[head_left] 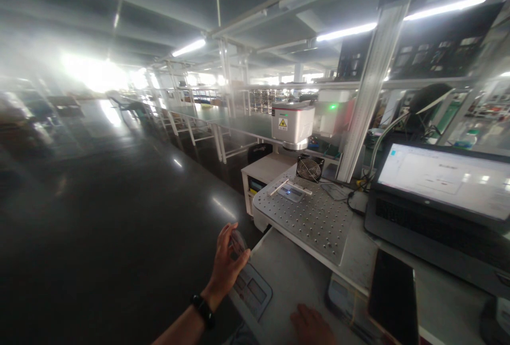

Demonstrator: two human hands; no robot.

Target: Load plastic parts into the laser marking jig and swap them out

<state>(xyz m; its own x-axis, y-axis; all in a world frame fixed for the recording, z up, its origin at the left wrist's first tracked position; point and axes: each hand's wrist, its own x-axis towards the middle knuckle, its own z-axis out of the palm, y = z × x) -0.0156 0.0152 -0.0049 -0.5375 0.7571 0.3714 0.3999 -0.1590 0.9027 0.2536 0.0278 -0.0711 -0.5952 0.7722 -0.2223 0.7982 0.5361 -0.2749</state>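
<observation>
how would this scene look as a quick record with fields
left hand: curled around a piece, detail blurred
band: black, on left wrist
right hand: blurred, at the bench, partly out of view
panel: on the bench, below left hand
plate: perforated, bearing a part with a blue spot
machine: above the plate, green light on
fan: black, near the plate's far edge
laptop: open, lit
phone: dark, in front of laptop
</observation>
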